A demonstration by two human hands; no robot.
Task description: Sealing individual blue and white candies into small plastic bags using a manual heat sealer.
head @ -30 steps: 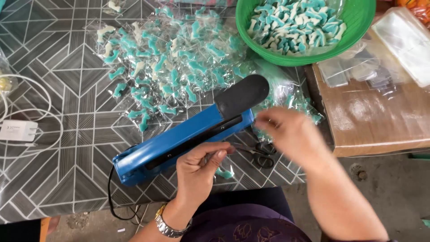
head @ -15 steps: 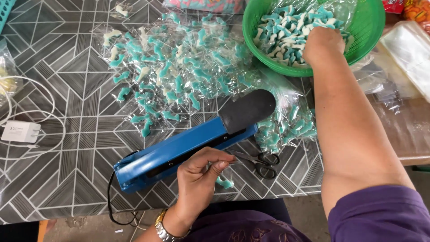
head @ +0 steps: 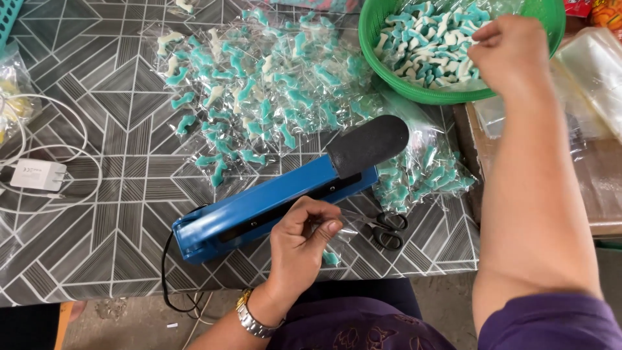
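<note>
Lay at the far left a white charger (head: 37,175) with its looped white cable (head: 71,139), well apart from the work on the patterned table (head: 110,240); spread further in, over the middle of that table, a heap of small clear bags of teal and white sweets (head: 259,97), probably laid flat and out of the way behind the sealer. Stood slantwise near the front edge a blue heat sealer (head: 259,207) with its black padded handle (head: 367,144) raised toward the bowl, likely so placed that a bag could be fed in from the near side. Rested just before the sealer the left hand (head: 299,249), fingers pinched together on a small clear bag (head: 340,227), held up by its mouth, seemingly to keep it open and ready; showed inside or under it one teal sweet (head: 331,258), cannot tell which. Lay just right of that hand black-handled scissors (head: 387,230), and behind them a fuller packet of the same sweets (head: 421,175). Reached well away, up at the far right, the right hand (head: 512,52), fingers curled down into the green bowl (head: 414,91) of loose sweets, closed or not cannot tell; thus far apart the two hands, with the clear bag near the left and distant from the right
</note>
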